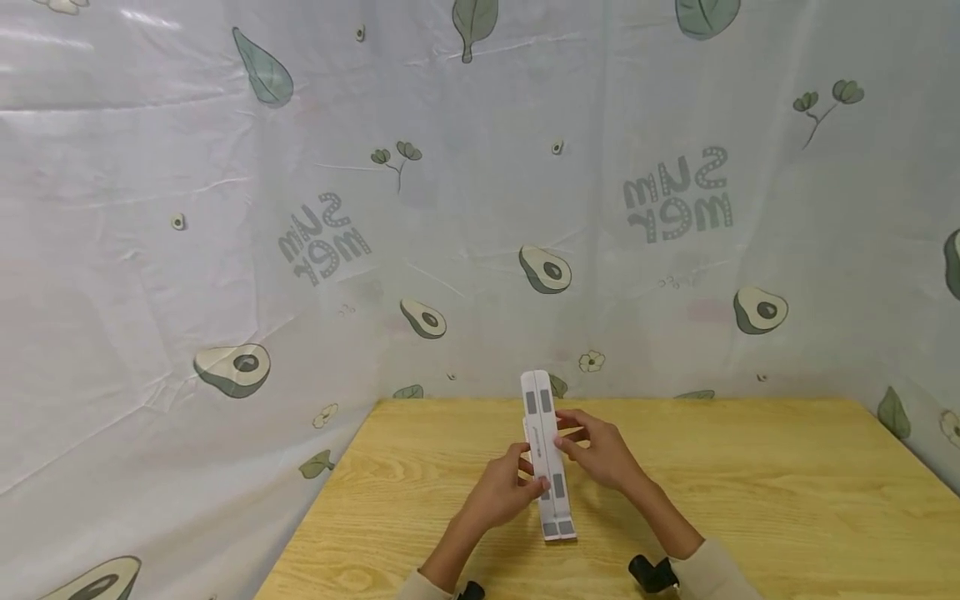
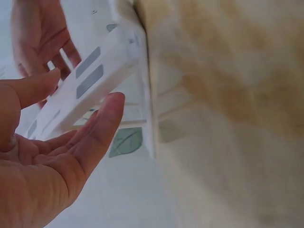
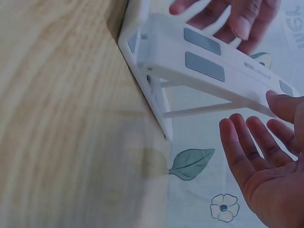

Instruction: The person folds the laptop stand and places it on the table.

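Note:
A white folding laptop stand (image 1: 550, 475) with grey pads stands on the table, its long narrow body tilted up and a thin strut below it. My left hand (image 1: 504, 492) holds its lower left side, the thumb over the padded face and the fingers beneath. Higher up on the other side, my right hand (image 1: 596, 450) grips the edge, thumb on the face and fingers behind. The right wrist view shows the right thumb (image 3: 282, 105) against the stand (image 3: 213, 61). In the left wrist view the left index finger (image 2: 107, 118) reaches below the body.
The wood-grain table (image 1: 750, 483) extends to both sides, more to the right. A pale curtain (image 1: 480, 208) printed with avocados and leaves hangs close behind the table and along its left. Black wrist straps (image 1: 651, 575) show near the sleeves.

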A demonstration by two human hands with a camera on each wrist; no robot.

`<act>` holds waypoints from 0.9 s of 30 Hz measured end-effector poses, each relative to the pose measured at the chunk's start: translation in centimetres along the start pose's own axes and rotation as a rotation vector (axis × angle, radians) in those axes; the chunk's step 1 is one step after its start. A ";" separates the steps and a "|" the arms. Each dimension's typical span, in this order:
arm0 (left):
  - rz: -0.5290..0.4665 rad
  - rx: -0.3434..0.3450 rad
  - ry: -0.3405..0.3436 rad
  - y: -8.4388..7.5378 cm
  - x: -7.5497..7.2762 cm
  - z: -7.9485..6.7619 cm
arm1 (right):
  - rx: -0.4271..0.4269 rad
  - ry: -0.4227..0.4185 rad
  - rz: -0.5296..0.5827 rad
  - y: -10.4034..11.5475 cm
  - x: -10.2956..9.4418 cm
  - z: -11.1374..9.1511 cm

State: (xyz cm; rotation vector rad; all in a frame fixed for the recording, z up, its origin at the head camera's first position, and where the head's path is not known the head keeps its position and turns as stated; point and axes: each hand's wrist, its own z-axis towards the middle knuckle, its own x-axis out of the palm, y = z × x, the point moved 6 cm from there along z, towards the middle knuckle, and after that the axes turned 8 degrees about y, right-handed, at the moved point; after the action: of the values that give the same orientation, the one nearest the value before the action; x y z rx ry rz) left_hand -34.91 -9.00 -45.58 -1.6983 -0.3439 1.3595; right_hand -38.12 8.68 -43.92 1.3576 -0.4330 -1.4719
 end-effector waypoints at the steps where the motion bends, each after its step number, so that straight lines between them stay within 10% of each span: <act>1: -0.012 -0.003 0.002 0.1 0.2 -0.1 | -0.005 0.003 -0.014 0.1 -0.1 0.1; 13: -0.205 -0.037 0.005 1.1 1.3 -1.7 | -0.084 0.053 -0.135 2.5 -3.0 3.1; 27: -0.430 -0.158 0.015 1.6 1.8 -1.8 | 0.016 0.192 -0.100 4.6 -4.6 5.6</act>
State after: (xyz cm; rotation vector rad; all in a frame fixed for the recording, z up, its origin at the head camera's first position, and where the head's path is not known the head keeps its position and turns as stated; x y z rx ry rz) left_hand -33.16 -9.49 -47.94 -1.6394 -0.7764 1.0219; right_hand -41.92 8.72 -36.20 1.5356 -0.2572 -1.4053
